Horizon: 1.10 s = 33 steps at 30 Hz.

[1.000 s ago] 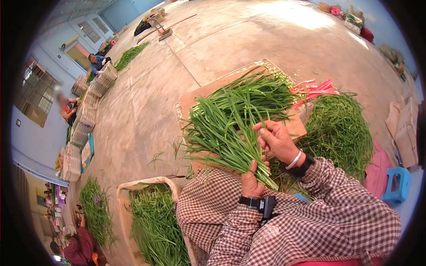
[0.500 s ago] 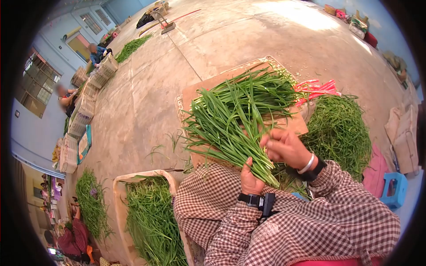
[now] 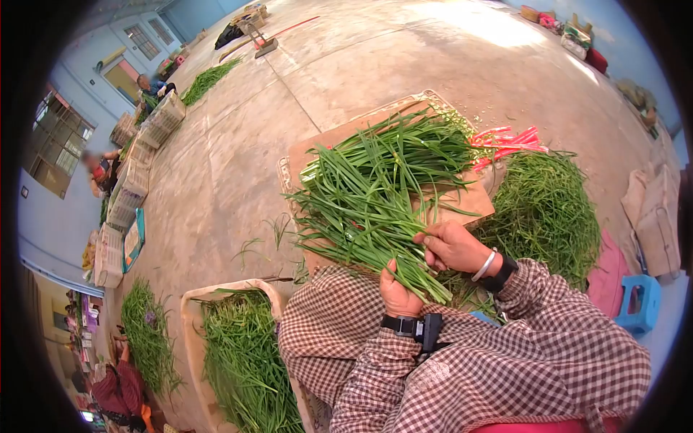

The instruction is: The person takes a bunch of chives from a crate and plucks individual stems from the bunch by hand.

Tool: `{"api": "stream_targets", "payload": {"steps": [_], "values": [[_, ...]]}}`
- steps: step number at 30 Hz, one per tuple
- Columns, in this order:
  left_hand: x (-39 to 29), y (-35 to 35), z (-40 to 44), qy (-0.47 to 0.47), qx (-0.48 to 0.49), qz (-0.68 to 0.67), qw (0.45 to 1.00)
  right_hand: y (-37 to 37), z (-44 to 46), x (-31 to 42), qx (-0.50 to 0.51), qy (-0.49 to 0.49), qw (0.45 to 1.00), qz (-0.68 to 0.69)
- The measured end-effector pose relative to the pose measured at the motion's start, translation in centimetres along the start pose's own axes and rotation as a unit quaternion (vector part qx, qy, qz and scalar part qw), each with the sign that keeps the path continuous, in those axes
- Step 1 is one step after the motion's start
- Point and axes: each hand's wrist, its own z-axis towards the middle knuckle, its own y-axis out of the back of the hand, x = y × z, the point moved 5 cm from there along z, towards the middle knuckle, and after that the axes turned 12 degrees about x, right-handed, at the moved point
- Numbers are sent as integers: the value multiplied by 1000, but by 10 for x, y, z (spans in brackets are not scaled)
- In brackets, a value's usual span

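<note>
A bunch of garlic chives [image 3: 354, 234] lies slanting over the near part of a cardboard sheet [image 3: 473, 203], its pale cut ends toward my lap. My left hand [image 3: 401, 294] is closed round the stalks near those ends, thumb on top. Just right of it, my right hand [image 3: 456, 247] is curled, with thumb and forefinger pinching chives at the bunch's upper edge. Exactly how many strands they pinch is hidden. Behind the bunch, more chives [image 3: 426, 141] are heaped on the cardboard. Red-and-white plastic strips [image 3: 509, 144] lie at the cardboard's right edge.
A large heap of loose greens [image 3: 552, 209] sits to the right, near a blue stool [image 3: 639, 303]. On my left stands a pale crate [image 3: 189, 317] filled with greens [image 3: 249, 361]. Other people sit by crates [image 3: 128, 189] along the left wall.
My right hand has shifted slightly down and now pinches at the bunch's edge. The leaves around it are more spread. My left hand keeps its hold on the stalks. The view has shifted slightly.
</note>
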Motion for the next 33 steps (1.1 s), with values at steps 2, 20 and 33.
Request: {"api": "stream_targets", "payload": {"steps": [2, 20, 33], "values": [[0, 6, 0, 4, 11, -23, 1000, 3, 1, 1, -10, -6, 1000, -23], [-1, -1, -3, 18, 15, -26, 999, 12, 16, -10, 23, 17, 988, -155], [3, 8, 3, -2, -1, 49, 999, -4, 1, 15, 52, -24, 998, -5]]}}
